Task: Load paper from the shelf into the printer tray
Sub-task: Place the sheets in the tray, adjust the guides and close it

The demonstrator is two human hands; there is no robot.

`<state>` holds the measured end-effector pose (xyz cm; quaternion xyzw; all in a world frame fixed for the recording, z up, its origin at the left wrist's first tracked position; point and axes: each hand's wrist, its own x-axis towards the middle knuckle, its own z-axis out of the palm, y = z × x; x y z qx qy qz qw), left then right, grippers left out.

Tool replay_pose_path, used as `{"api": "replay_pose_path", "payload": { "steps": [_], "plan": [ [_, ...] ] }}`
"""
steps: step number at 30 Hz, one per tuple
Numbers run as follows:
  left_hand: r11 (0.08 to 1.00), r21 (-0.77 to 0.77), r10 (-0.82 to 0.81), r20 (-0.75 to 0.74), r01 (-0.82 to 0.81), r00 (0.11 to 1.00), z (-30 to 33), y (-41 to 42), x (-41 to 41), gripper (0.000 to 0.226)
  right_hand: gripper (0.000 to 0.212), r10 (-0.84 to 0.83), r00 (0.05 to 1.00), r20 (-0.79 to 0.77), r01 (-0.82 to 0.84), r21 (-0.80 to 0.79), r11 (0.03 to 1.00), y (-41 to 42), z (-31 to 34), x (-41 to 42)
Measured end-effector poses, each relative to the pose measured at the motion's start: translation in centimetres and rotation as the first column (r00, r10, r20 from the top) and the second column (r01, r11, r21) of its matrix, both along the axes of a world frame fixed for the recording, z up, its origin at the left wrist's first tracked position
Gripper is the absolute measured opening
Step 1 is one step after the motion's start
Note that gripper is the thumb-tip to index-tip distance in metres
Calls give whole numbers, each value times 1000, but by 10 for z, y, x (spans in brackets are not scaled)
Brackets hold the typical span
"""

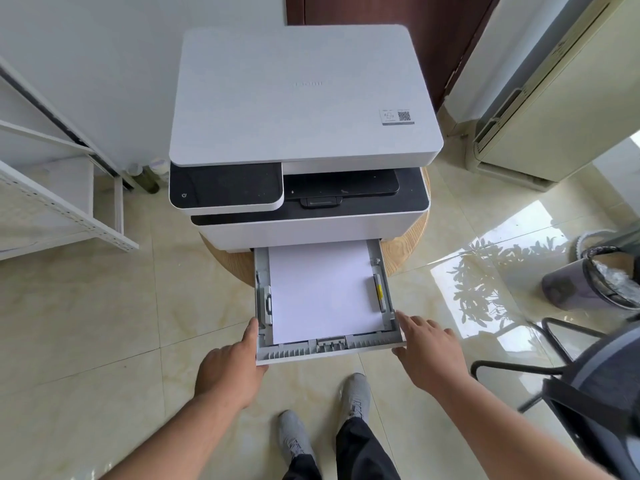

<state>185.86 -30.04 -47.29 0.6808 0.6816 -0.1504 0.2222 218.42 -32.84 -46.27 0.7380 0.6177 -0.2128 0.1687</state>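
1. White multifunction printer (304, 98) seated on a round wooden surface (405, 247), flat scanner lid shut, QR sticker (397, 117) near the lid's right front corner.
2. Dark control panel (225, 187) at front left, power symbol at its lower left corner.
3. Paper tray (329, 351) pulled out from the printer's base, jutting toward the camera over the tiled floor (86, 323).
4. Stack of white paper (322, 289) lying flat inside the tray, between the grey side guides; yellow marker on the right guide (379, 292).
5. Left hand (230, 367) touching the tray's front left corner, thumb up along the left wall, fingers curled beneath the front edge and hidden; firmness of the hold cannot be told.
6. Right hand (429, 348) spread flat with fingers loosely extended, fingertips at the tray's front right corner, holding nothing.
7. White metal shelf (69, 216) at far left, well apart from the printer.
8. Grey shoes (356, 393) and dark trousers below the tray.
9. Bin (595, 282) with plastic liner and black chair (588, 393) at right.
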Motion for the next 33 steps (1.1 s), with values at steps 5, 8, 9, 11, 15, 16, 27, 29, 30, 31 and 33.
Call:
{"api": "replay_pose_path", "payload": {
  "steps": [5,8,9,11,15,16,27,29,30,31,33],
  "plan": [
    [1000,27,-3,8,3,1000,-1,27,-2,86,60,25,1000,-1,-25,-8,1000,25,2,0],
    [999,48,-25,12,24,1000,-3,37,-5,87,62,17,1000,-2,-17,-5,1000,37,2,3],
    [997,75,-37,4,36,999,-3,39,-8,87,62,18,1000,-5,-18,3,1000,41,2,4],
    [986,162,-43,-10,44,999,-5,44,-15,86,60,16,1000,-18,-16,24,1000,48,4,5],
    [964,255,53,83,-72,995,-4,55,-24,82,59,-11,999,-38,14,85,996,67,8,5],
    [960,264,73,99,-97,992,-2,59,-25,83,58,-23,999,-41,27,101,995,71,9,5],
    [884,303,263,304,-355,915,-4,97,-21,117,108,-277,930,-240,330,221,918,106,11,10],
    [874,315,265,330,-370,906,-7,104,-22,117,111,-288,915,-283,355,224,908,112,10,11],
    [869,318,267,342,-379,901,-8,107,-23,116,109,-295,905,-308,371,229,900,115,8,11],
    [864,318,275,351,-390,895,-10,110,-24,115,106,-302,894,-330,389,238,890,118,6,12],
    [847,316,303,374,-428,876,-14,115,-24,111,101,-317,876,-364,421,254,871,122,3,14]
  ]
}}
